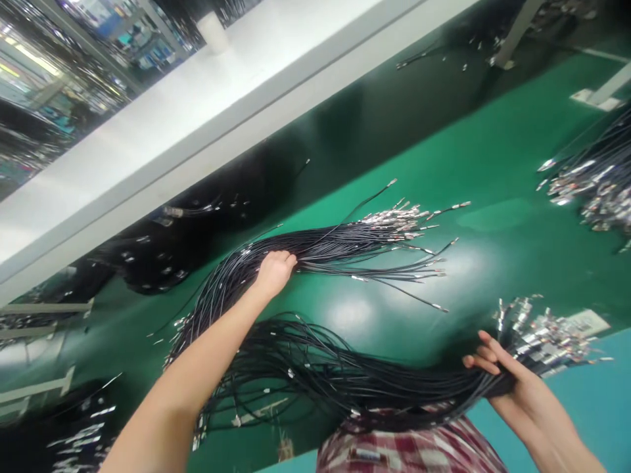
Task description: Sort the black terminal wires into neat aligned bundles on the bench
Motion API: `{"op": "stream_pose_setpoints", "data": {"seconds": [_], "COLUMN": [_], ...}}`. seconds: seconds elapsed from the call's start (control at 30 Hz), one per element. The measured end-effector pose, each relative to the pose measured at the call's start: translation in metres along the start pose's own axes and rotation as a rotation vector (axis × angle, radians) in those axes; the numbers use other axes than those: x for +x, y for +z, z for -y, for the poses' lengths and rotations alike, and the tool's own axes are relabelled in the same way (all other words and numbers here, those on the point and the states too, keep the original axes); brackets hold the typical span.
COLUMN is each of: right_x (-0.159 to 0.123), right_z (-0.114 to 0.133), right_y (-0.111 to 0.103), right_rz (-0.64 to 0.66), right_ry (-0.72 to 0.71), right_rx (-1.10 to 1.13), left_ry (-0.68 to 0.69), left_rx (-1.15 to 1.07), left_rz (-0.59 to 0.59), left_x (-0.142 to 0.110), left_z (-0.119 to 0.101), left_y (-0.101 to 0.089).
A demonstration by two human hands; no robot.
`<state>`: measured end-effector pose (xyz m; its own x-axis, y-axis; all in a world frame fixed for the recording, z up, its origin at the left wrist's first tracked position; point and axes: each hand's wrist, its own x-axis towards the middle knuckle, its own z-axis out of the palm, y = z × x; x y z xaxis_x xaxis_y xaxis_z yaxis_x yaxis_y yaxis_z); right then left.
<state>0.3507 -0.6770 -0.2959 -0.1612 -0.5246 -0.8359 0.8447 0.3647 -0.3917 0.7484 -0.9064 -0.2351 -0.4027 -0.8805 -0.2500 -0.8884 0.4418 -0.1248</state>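
My left hand (277, 270) is closed on a bundle of thin black cables (335, 242) that hangs in a curve above the green floor. Silver metal ends fan out at this bundle's right tip, and a few strands stick out apart from the others. At the lower right, my right hand (513, 384) supports a second bundle of black cables (394, 387), with the fingers curled partly around it. Its silver ends spread out past the hand. That second bundle sags leftward across the front of a plaid shirt, and its loose strands reach below my left forearm.
A long white table (236, 92) runs diagonally across the upper left, with a white cylinder (213, 33) on it. More cables with silver ends (601, 187) hang at the right edge. Metal frame legs (599, 95) stand on the green floor (493, 151). Dark cable heaps lie under the table.
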Motion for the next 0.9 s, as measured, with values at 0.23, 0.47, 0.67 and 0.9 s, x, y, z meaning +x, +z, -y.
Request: {"op": "stream_pose_setpoints", "data": {"seconds": [0.23, 0.47, 0.67, 0.9], "right_x": [-0.010, -0.018, -0.016, -0.018], "right_z": [0.002, -0.001, -0.004, -0.002], "right_y": [0.005, 0.003, 0.001, 0.008], "right_rz": [0.096, 0.173, 0.215, 0.214], "right_ry": [0.022, -0.011, -0.045, -0.073], "right_rx": [0.069, 0.117, 0.128, 0.141], "left_ry": [0.108, -0.039, -0.248, -0.092], "left_rx": [-0.111, -0.087, -0.519, -1.377], "left_rz": [0.396, 0.435, 0.103, 0.104], "left_x": [-0.081, -0.036, 0.034, -0.023], "left_z": [-0.084, -0.159, -0.221, -0.259], "left_y": [0.037, 0.047, 0.045, 0.017]}}
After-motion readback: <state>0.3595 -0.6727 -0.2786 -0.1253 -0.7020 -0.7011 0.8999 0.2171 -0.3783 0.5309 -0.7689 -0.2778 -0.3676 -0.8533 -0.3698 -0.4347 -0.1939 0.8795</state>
